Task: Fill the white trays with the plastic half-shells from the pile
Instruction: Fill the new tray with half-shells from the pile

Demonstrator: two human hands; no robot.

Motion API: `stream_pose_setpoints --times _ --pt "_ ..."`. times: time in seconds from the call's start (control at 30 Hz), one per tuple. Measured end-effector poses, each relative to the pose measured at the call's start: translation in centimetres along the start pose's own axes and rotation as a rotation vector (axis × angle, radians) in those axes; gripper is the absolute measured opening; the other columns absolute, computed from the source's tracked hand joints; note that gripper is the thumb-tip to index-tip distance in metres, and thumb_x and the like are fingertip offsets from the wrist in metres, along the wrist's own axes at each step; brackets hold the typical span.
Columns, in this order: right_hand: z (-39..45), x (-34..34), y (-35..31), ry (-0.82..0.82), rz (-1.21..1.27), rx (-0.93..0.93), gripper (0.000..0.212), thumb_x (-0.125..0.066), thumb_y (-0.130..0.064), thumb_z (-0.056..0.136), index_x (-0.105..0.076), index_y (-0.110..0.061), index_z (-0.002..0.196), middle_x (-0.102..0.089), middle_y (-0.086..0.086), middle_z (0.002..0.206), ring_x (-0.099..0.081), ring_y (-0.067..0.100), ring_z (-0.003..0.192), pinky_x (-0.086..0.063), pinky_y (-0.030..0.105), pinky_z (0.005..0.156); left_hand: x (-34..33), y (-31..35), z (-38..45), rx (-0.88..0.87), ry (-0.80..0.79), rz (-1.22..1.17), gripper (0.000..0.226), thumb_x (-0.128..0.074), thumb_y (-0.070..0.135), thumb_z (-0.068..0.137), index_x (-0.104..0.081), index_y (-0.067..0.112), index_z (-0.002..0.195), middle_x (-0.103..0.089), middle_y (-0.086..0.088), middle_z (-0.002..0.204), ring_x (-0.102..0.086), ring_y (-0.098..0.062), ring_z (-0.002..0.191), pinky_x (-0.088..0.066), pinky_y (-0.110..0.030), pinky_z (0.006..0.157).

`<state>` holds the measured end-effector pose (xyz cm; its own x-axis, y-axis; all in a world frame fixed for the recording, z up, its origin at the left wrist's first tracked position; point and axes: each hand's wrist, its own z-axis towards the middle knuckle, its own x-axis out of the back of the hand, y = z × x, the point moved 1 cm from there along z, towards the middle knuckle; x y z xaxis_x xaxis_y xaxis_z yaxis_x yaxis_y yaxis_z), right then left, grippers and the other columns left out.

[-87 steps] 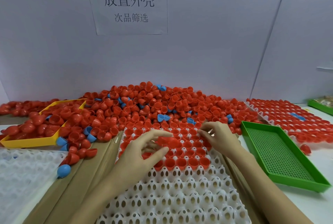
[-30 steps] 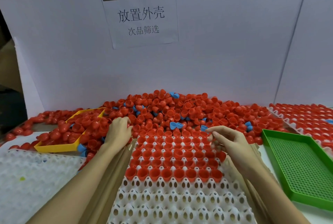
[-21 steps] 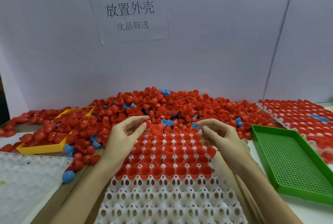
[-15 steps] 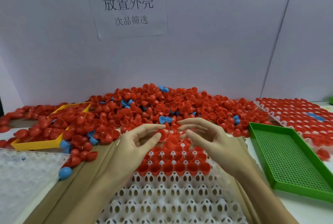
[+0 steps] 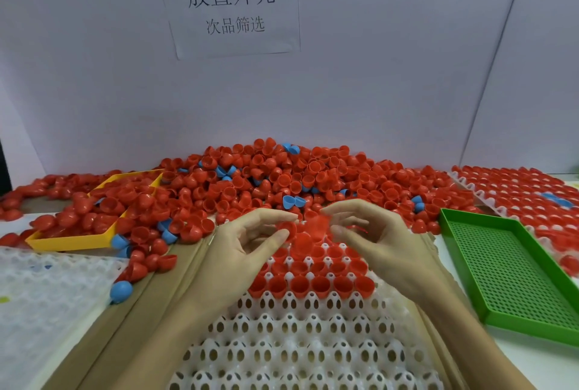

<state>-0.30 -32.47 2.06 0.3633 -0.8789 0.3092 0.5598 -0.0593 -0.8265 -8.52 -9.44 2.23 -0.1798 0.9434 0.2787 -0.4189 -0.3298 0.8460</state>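
Left hand pinches a red half-shell | right hand, fingers loosely spread, nothing clearly held | both over the white tray, likely for the next empty pocket.

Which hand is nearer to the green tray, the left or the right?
Right. The right hand is over the white tray, beside the green tray. The left hand is farther away, beyond the right hand.

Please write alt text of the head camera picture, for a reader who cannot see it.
Two hands, left hand and right hand, handle red half-shells above a partly filled white tray. Behind lies a large pile of red and some blue shells; an empty green tray sits right.
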Motion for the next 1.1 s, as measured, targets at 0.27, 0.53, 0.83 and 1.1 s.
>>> stream_pose_setpoints --times 0.27,0.53,0.83,1.1 --pt "1.0 4.3 3.3 0.296 0.023 -0.089 0.056 -0.062 0.003 0.101 -0.060 -0.030 0.146 -0.055 -0.015 0.154 -0.060 0.007 0.134 -0.054 0.026 0.106 0.2 -0.4 0.2 0.040 -0.014 -0.055 0.024 -0.068 0.012 0.097 -0.075 0.024 0.117 -0.076 0.009 0.116 -0.073 -0.012 0.107 -0.055 -0.021 0.096" --pt "0.3 1.4 1.2 -0.109 0.041 -0.064 0.029 -0.065 -0.020 0.103 -0.072 -0.027 0.130 -0.075 -0.006 0.126 -0.073 0.015 0.113 -0.061 0.034 0.095 -0.4 -0.6 -0.1 0.120 -0.015 -0.162 0.028 -0.068 0.013 0.098 -0.075 0.028 0.121 -0.076 0.012 0.117 -0.075 -0.010 0.104 -0.053 -0.016 0.094" --pt "-0.3 -2.9 1.9 -0.166 -0.173 0.053 0.042 -0.072 -0.001 0.095 -0.074 -0.027 0.127 -0.075 -0.007 0.102 -0.072 0.020 0.092 -0.061 0.040 0.077 -1.3 -1.8 -0.2 0.140 0.111 -0.014 0.022 -0.079 0.020 0.089 -0.077 0.025 0.111 -0.079 0.008 0.100 -0.076 -0.010 0.090 -0.059 -0.021 0.083" --pt "1.2 0.2 1.0 -0.068 -0.496 0.016 0.026 -0.077 -0.006 0.092 -0.079 -0.027 0.108 -0.076 -0.018 0.093 -0.070 -0.004 0.089 -0.055 0.012 0.075 -0.6 -2.7 0.2 0.127 0.167 0.133 0.032 -0.066 0.052 0.088 -0.072 0.032 0.112 -0.075 0.017 0.096 -0.073 0.000 0.085 -0.062 -0.024 0.077"
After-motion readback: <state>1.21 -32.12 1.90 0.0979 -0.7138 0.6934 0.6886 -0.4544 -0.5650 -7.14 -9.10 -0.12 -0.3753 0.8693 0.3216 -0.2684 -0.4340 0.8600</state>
